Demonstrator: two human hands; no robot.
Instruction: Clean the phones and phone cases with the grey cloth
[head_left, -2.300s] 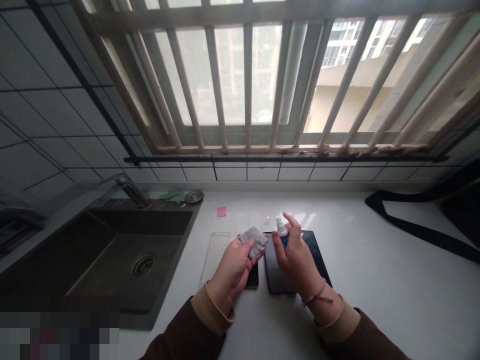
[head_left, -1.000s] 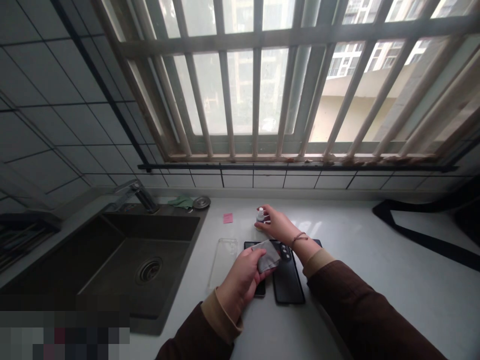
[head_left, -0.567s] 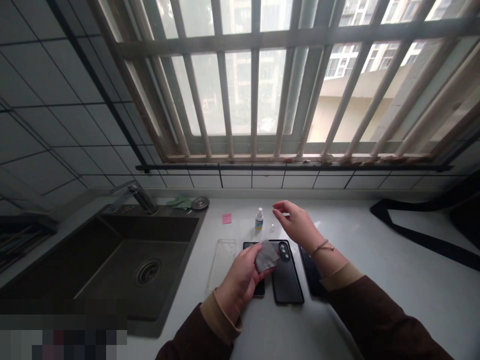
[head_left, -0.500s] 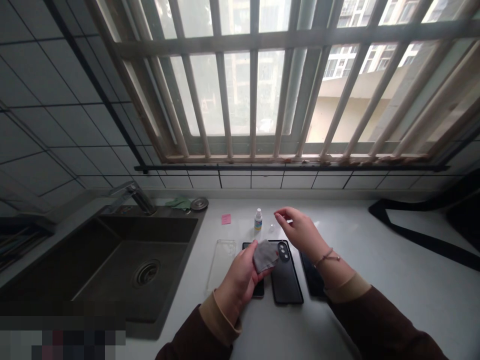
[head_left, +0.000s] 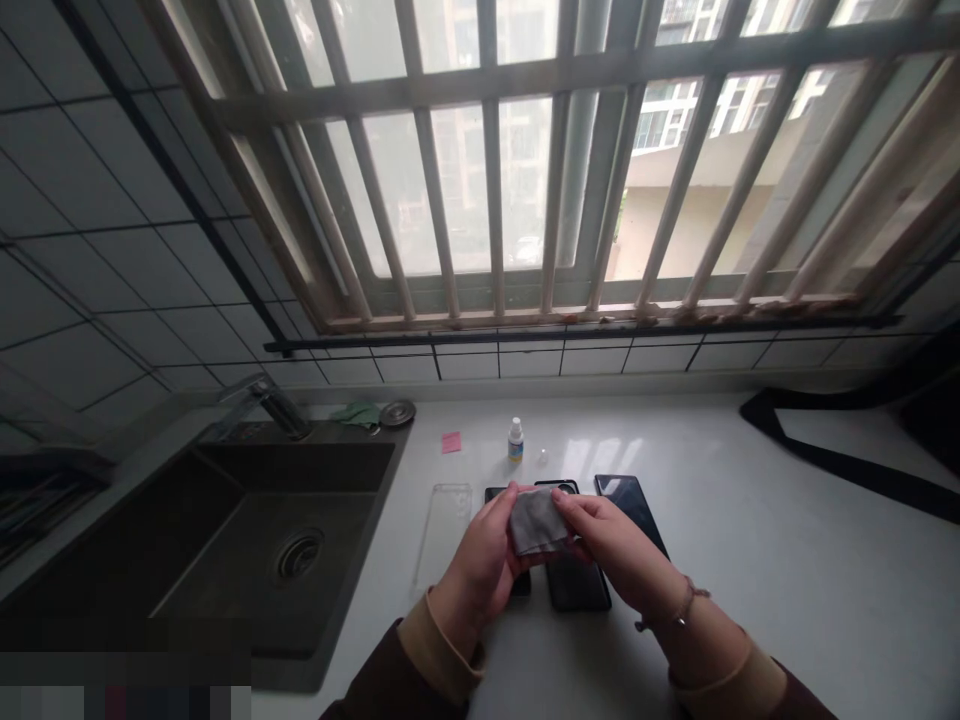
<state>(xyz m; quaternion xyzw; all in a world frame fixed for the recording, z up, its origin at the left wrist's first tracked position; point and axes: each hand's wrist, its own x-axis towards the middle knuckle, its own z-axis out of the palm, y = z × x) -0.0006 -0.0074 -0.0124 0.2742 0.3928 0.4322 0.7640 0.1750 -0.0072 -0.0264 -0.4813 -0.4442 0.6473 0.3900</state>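
Observation:
Both my hands hold a small grey cloth [head_left: 534, 522] above the white counter [head_left: 750, 560]. My left hand [head_left: 480, 568] grips its left edge, and my right hand [head_left: 611, 555] pinches its right side. Beneath them lie a black phone [head_left: 576, 588] and another dark phone [head_left: 519, 582], mostly hidden. A third dark phone [head_left: 630, 500] lies just right of my hands. A small white-capped spray bottle [head_left: 515, 440] stands upright behind them, with its clear cap [head_left: 540, 459] beside it.
A clear phone case [head_left: 442, 525] lies left of my hands. A pink sticky note [head_left: 451, 442] is near the bottle. A dark sink [head_left: 247, 530] with a tap [head_left: 266, 400] fills the left. A black strap [head_left: 840, 460] runs along the right. Barred window behind.
My right hand set the spray bottle down at the back of the counter, let it go, and came back to take hold of the cloth with my left hand.

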